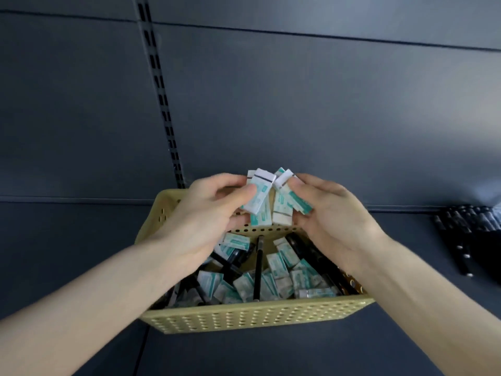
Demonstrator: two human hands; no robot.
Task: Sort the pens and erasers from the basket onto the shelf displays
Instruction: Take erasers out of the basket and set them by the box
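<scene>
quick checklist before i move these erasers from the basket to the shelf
1. Left hand grip on left eraser bunch: ok, thumb and fingers pinch it.
2. Right hand grip on right eraser bunch: ok, fingers curled round it.
3. No pens picked up by mistake: ok, erasers only.
4. Bunches squared up: not ok, they fan at angles.
5. Eraser display spot: cannot tell, out of view; only the pen pile shows at right.

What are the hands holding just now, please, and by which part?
Erasers, above the basket: the left hand grips one bunch and the right hand another, fingers curled round the bunches' middles.
</scene>
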